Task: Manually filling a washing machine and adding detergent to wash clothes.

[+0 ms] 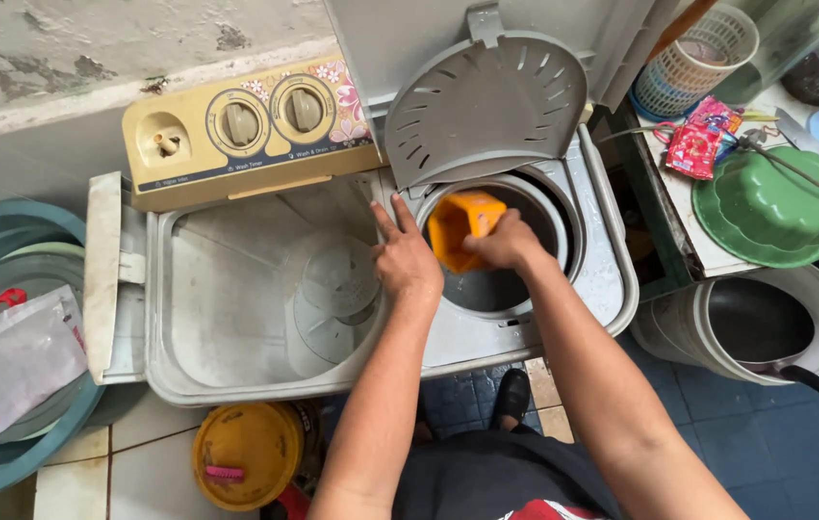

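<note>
Over a twin-tub washing machine, I watch the right hand grip an orange plastic container at the mouth of the round spin drum, while the left hand lies flat on the ledge between the two tubs. From where I sit, the step in hand looks like a tilt or scoop at the drum, and I judge it goes best with the container kept low inside the rim, so nothing spills onto the wet top, and with the left hand left pressing down as a brace. The right hand's fingers are curled shut around the container's near edge; the container sits just ahead of that hand, tipped, half inside the drum opening. The left hand is open, fingers spread and pointing away from the body, holding nothing, its palm touching the ledge just left of the drum. Both forearms reach forward from below, the right one angled in from the right, the left nearly straight. Above the hands the grey vented lid stands raised; to the left of the left hand lies the empty wash tub beneath the beige control panel. Well to the right of the right hand sits a green hat-shaped cover; a yellow lid lies on the floor below the left forearm.
</note>
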